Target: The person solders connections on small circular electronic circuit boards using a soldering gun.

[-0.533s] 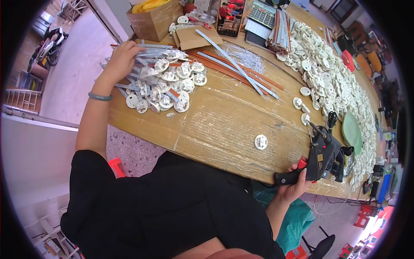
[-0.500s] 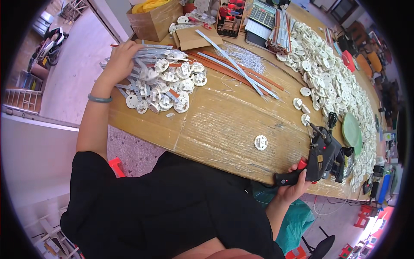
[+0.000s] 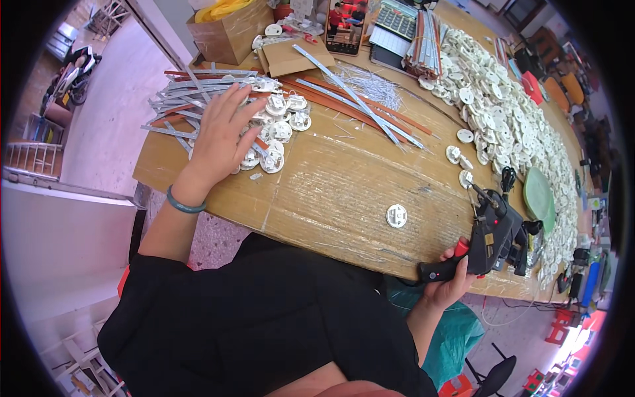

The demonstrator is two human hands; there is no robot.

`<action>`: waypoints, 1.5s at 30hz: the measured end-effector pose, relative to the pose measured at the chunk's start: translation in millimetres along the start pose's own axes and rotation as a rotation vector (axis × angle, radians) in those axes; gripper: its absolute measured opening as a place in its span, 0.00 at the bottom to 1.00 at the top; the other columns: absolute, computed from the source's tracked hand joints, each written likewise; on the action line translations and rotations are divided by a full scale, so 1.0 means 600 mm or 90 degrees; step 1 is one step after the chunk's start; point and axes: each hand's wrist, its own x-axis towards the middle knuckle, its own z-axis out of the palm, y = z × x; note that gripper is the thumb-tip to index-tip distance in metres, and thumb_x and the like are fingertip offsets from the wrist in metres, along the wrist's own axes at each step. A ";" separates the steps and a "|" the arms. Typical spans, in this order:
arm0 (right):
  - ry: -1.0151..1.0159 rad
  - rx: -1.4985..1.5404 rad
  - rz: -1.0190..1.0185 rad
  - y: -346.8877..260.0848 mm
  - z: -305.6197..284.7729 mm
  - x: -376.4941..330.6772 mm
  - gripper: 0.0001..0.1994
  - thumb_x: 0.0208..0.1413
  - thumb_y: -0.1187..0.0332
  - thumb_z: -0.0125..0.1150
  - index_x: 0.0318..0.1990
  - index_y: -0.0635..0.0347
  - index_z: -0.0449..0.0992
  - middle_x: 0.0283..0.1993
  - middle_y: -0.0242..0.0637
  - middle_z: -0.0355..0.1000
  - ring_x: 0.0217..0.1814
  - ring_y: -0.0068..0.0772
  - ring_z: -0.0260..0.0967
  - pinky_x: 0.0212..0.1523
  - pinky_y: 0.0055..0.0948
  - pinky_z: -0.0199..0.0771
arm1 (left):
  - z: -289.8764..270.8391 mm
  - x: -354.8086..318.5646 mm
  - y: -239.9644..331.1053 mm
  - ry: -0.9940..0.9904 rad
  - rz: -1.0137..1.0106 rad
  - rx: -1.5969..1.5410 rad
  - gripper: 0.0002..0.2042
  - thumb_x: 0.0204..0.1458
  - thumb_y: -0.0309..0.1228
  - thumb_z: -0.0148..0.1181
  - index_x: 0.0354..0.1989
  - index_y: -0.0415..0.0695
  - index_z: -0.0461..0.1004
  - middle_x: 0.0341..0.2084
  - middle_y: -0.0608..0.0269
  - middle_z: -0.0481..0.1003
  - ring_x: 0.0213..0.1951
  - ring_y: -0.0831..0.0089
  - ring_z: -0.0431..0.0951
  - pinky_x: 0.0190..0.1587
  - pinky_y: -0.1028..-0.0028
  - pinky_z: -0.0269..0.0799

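My left hand [image 3: 222,137] is over the left pile, fingers spread, palm down. Beneath it lie round white plastic discs [image 3: 280,131] with small fittings, mixed with grey and reddish-brown flat strips [image 3: 173,99]. Whether the fingertips touch the pile I cannot tell. At the table's front right edge, my right hand [image 3: 451,288] is wrapped round the handle of a black handheld power tool [image 3: 491,239] with a red trigger. The tool's body rests on or just above the table; its contact is hidden. One single white disc [image 3: 397,216] lies to the left of the tool.
A big heap of white discs [image 3: 509,112] runs along the right side, with a green plate [image 3: 539,195] against it. Long strips [image 3: 360,106] and thin white sticks [image 3: 374,86] lie at the back middle. Behind stand a cardboard box [image 3: 228,40], a phone [image 3: 345,26] and a calculator [image 3: 399,18].
My left hand has moved right and nearer, from the far left strips to over the discs, its fingers now spread. My right hand keeps its hold on the power tool.
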 end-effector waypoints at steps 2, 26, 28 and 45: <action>0.000 0.003 -0.005 0.001 0.001 0.001 0.19 0.66 0.71 0.51 0.61 0.69 0.62 0.57 0.50 0.70 0.42 0.31 0.70 0.39 0.26 0.74 | -0.001 0.002 0.004 0.006 -0.005 -0.012 0.25 0.55 0.36 0.62 0.62 0.52 0.69 0.66 0.54 0.62 0.69 0.52 0.58 0.69 0.48 0.50; 0.057 -0.025 -0.023 -0.001 0.012 -0.004 0.18 0.66 0.71 0.53 0.59 0.71 0.64 0.54 0.49 0.72 0.40 0.30 0.71 0.39 0.26 0.74 | 0.046 -0.061 0.175 -0.166 0.186 -0.477 0.13 0.51 0.30 0.64 0.45 0.46 0.76 0.49 0.61 0.72 0.56 0.60 0.70 0.58 0.60 0.63; 0.042 -0.013 -0.023 0.000 0.013 -0.003 0.18 0.66 0.71 0.53 0.59 0.71 0.64 0.54 0.49 0.72 0.40 0.30 0.71 0.38 0.27 0.74 | 0.045 -0.061 0.175 -0.171 0.183 -0.479 0.13 0.51 0.30 0.64 0.45 0.46 0.76 0.49 0.61 0.72 0.56 0.60 0.70 0.58 0.60 0.63; 0.050 -0.018 -0.057 0.003 0.005 -0.006 0.17 0.66 0.71 0.53 0.59 0.69 0.65 0.53 0.47 0.73 0.41 0.31 0.71 0.38 0.26 0.74 | 0.049 -0.061 0.168 -0.169 0.206 -0.513 0.12 0.51 0.30 0.65 0.45 0.47 0.77 0.49 0.60 0.73 0.54 0.57 0.71 0.57 0.59 0.63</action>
